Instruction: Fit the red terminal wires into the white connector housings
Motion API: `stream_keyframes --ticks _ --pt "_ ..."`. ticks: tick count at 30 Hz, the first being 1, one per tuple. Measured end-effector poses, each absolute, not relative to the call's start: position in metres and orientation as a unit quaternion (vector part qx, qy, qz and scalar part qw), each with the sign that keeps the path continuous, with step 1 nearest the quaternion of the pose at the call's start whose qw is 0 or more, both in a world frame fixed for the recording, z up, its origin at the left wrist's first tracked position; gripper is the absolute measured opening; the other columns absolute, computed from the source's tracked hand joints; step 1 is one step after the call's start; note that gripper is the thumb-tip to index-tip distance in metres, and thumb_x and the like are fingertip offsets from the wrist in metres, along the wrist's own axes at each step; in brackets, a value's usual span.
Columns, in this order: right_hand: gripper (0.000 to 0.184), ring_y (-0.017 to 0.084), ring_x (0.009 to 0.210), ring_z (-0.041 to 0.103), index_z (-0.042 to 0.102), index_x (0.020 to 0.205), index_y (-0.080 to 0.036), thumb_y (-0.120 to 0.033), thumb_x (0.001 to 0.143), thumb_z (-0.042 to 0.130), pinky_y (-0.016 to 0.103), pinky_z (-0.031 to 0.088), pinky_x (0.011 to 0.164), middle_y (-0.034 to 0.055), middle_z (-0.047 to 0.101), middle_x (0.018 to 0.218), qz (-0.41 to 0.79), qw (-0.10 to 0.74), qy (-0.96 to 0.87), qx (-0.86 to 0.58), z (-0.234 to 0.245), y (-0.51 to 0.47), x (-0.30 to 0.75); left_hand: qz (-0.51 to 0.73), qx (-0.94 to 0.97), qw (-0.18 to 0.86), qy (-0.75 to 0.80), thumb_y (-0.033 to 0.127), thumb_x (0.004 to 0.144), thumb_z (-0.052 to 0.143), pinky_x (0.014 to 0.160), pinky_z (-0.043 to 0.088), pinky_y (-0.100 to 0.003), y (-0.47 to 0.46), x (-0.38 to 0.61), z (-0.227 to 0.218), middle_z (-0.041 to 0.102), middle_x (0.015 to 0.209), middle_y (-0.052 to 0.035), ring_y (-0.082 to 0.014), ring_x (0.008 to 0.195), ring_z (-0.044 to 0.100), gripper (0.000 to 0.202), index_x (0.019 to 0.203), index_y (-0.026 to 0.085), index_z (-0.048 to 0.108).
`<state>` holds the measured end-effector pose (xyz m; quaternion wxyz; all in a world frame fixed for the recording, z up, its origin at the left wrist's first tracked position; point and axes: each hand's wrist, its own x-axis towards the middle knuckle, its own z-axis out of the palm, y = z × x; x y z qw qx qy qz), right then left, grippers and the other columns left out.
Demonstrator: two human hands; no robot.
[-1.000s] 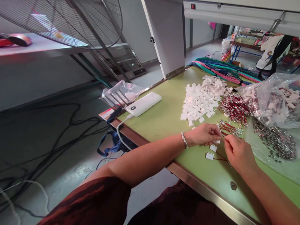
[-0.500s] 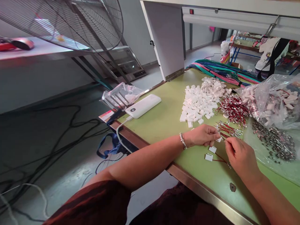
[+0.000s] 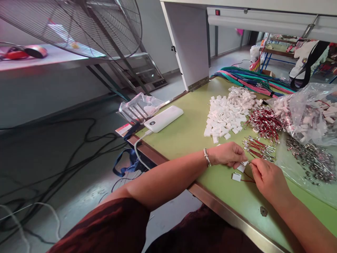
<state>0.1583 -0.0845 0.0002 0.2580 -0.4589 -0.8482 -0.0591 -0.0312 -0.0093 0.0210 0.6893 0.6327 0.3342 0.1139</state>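
Note:
My left hand (image 3: 229, 154) rests on the green table (image 3: 184, 137) with its fingers pinched on a small white connector housing (image 3: 244, 163). My right hand (image 3: 264, 177) meets it from the right, fingers closed on a thin red wire that runs to that housing. Two more white housings with red wires (image 3: 236, 176) lie on the table just below my fingertips. A small bundle of red wires with metal terminals (image 3: 259, 148) lies just beyond my hands. Farther back sit a pile of white housings (image 3: 229, 110) and a heap of red terminal wires (image 3: 264, 123).
A white power bank (image 3: 163, 118) with its cable lies at the table's left edge beside a clear plastic bag (image 3: 138, 105). A plastic bag of parts (image 3: 308, 114) and loose metal pieces (image 3: 310, 160) fill the right. Coloured cable bundles (image 3: 250, 79) lie behind. A large fan (image 3: 86, 24) stands left.
Both hands have stayed together at the same spot, with only small finger movements on the housing and wire. The view has shifted slightly.

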Motion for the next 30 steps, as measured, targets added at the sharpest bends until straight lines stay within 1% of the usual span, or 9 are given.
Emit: stream_keyframes --ticks 3,6,8,13,17,21,25,28,30 --pt "0.022 0.017 0.062 0.055 0.053 0.078 -0.020 -0.017 0.096 0.040 0.028 0.037 0.058 0.0038 0.060 0.068 -0.084 0.248 -0.850 -0.457 0.000 -0.084 0.158 0.125 0.619 0.695 0.344 0.051 0.070 0.072 0.037 0.025 -0.018 -0.009 -0.031 0.020 0.051 0.044 0.0050 -0.0036 0.037 0.033 0.042 0.059 0.015 0.053" --pt "0.022 0.017 0.064 0.055 0.054 0.079 -0.020 -0.017 0.096 0.040 0.029 0.037 0.060 0.0042 0.060 0.069 -0.089 0.252 -0.848 -0.457 0.000 -0.085 0.156 0.126 0.600 0.718 0.329 0.053 0.067 0.073 0.037 0.023 -0.019 -0.008 -0.030 0.019 0.051 0.045 0.0047 -0.0037 0.036 0.032 0.043 0.060 0.015 0.054" --pt "0.022 0.017 0.063 0.055 0.054 0.079 -0.020 -0.018 0.096 0.041 0.029 0.037 0.060 0.0042 0.060 0.069 -0.095 0.251 -0.847 -0.458 -0.001 -0.085 0.156 0.129 0.600 0.715 0.335 0.049 0.070 0.072 0.037 0.023 -0.019 -0.010 -0.028 0.018 0.051 0.045 0.0048 -0.0038 0.036 0.033 0.038 0.061 0.015 0.055" --pt "0.018 0.017 0.061 0.054 0.053 0.082 -0.021 -0.017 0.095 0.042 0.028 0.038 0.058 0.0024 0.059 0.067 -0.067 0.280 -0.831 -0.476 -0.002 -0.079 0.163 0.156 0.653 0.639 0.376 0.033 0.079 0.064 0.040 0.030 -0.016 -0.013 -0.025 0.022 0.052 0.045 0.0056 -0.0033 0.037 0.037 0.025 0.063 0.015 0.056" --pt "0.016 0.018 0.067 0.057 0.053 0.083 -0.021 -0.018 0.096 0.043 0.029 0.040 0.061 0.0041 0.061 0.072 -0.074 0.287 -0.833 -0.467 0.000 -0.076 0.165 0.141 0.630 0.680 0.348 0.033 0.080 0.063 0.038 0.027 -0.016 -0.012 -0.028 0.025 0.052 0.045 0.0060 -0.0032 0.035 0.035 0.025 0.065 0.015 0.057" --pt "0.021 0.018 0.063 0.054 0.052 0.079 -0.021 -0.017 0.096 0.041 0.029 0.038 0.059 0.0033 0.058 0.066 -0.094 0.276 -0.830 -0.475 -0.001 -0.080 0.158 0.168 0.614 0.682 0.360 0.031 0.081 0.062 0.037 0.026 -0.016 -0.012 -0.027 0.023 0.053 0.045 0.0055 -0.0031 0.036 0.035 0.023 0.065 0.014 0.058" --pt "0.022 0.017 0.058 0.052 0.051 0.076 -0.021 -0.016 0.095 0.040 0.028 0.036 0.055 0.0025 0.056 0.063 -0.094 0.269 -0.835 -0.470 -0.004 -0.082 0.154 0.172 0.617 0.667 0.380 0.036 0.079 0.066 0.038 0.027 -0.016 -0.016 -0.023 0.018 0.053 0.045 0.0057 -0.0034 0.036 0.036 0.025 0.067 0.014 0.060" --pt "0.020 0.016 0.057 0.053 0.052 0.079 -0.020 -0.017 0.094 0.041 0.027 0.038 0.055 0.0015 0.057 0.063 -0.068 0.293 -0.831 -0.467 -0.003 -0.080 0.156 0.149 0.626 0.676 0.360 0.040 0.080 0.065 0.038 0.026 -0.018 -0.016 -0.024 0.019 0.052 0.046 0.0056 -0.0039 0.037 0.035 0.028 0.069 0.015 0.059" --pt "0.017 0.015 0.057 0.054 0.053 0.080 -0.020 -0.019 0.094 0.043 0.026 0.038 0.055 0.0007 0.059 0.063 -0.036 0.308 -0.826 -0.471 0.000 -0.080 0.157 0.123 0.661 0.658 0.338 0.042 0.081 0.063 0.040 0.028 -0.019 -0.011 -0.029 0.025 0.053 0.050 0.0046 -0.0046 0.039 0.036 0.030 0.069 0.015 0.059"
